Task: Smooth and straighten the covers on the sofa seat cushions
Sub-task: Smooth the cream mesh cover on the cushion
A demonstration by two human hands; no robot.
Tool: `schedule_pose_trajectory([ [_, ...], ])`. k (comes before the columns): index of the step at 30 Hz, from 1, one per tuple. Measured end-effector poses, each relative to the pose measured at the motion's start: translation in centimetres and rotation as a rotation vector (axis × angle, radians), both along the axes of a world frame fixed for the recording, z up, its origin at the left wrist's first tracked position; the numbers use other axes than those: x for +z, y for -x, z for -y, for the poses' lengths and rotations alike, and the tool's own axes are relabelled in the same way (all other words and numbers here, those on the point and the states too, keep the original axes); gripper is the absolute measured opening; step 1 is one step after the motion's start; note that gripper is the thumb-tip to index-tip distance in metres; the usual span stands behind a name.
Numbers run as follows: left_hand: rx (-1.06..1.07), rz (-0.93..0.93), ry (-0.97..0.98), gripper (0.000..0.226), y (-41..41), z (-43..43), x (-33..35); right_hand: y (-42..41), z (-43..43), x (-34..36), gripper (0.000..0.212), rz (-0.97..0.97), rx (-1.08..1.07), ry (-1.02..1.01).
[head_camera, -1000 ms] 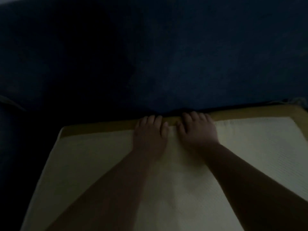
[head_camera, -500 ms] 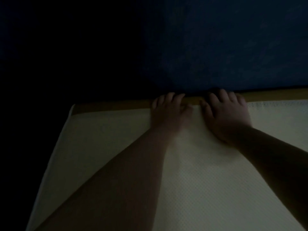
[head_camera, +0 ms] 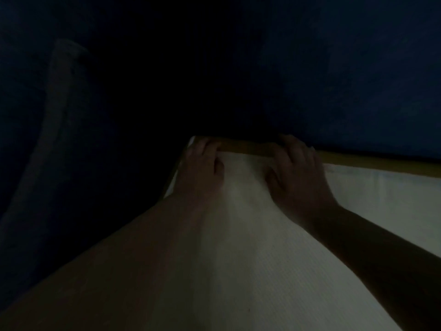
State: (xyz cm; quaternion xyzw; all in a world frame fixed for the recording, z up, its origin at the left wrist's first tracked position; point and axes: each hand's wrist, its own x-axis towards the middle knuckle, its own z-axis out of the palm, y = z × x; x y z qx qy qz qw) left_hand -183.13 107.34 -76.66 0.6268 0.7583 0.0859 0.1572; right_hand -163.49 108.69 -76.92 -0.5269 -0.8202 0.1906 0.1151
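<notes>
- A very dark, slightly blurred view looking down at a sofa seat, with two bare arms reaching forward from the bottom of the picture
- A cream cover point(head_camera: 262, 259) with a fine ribbed weave lies over the seat cushion and fills the lower middle and right of the view
- Along its far edge runs a tan band point(head_camera: 358, 162) (whether it is part of the cover or the cushion beneath cannot be told), which meets the backrest
- The left hand point(head_camera: 202, 170) lies palm down on the far left corner of the cover, fingers together and only gently bent, their tips at the tan band; it presses on the cloth and grips nothing
- The right hand point(head_camera: 298, 177) lies palm down near it on the same far edge, fingers loosely spread, thumb out to the side and fingertips on the band by the backrest; it also presses and grips nothing
- A strip of cover shows between the two hands, which do not touch
- The dark blue backrest point(head_camera: 334, 80) fills the top of the view
- At far left a dim, pale, rounded shape point(head_camera: 57, 111) runs up the picture, too dark to identify
</notes>
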Motion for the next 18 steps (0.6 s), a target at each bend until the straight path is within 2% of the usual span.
schedule_pose_trajectory([
  [2, 0.006, -0.052, 0.006, 0.049, 1.1, 0.1, 0.4, 3.3, -0.7, 1.1, 0.054, -0.126, 0.013, -0.086],
  [5, 0.030, -0.098, -0.109, 0.056, 1.6, -0.2, 0.8, 6.0, -1.9, 2.9, 0.050, -0.263, -0.018, -0.207],
  [7, 0.071, -0.077, -0.201, 0.056, 1.9, -1.2, 0.7, 7.1, -2.9, 3.8, 0.049, -0.300, -0.042, -0.306],
  [9, 0.103, -0.062, -0.206, 0.056, 2.0, -2.2, -0.8, 7.9, -3.4, 3.3, 0.050, -0.302, -0.060, -0.354],
  [11, 0.087, -0.133, -0.142, 0.057, 1.6, -2.6, -3.0, 8.1, -3.5, 1.1, 0.052, -0.230, -0.049, -0.296],
  [14, 0.084, -0.151, -0.048, 0.073, 0.6, -1.5, -5.7, 7.5, -2.3, -3.7, 0.059, 0.165, 0.051, -0.065],
  [15, 0.101, -0.142, -0.031, 0.077, 0.5, -1.5, -6.2, 7.3, -2.1, -5.0, 0.059, 0.242, 0.055, -0.022],
  [18, 0.124, -0.156, -0.047, 0.081, 0.8, -2.1, -6.3, 7.7, -2.5, -5.8, 0.059, 0.277, 0.056, -0.039],
])
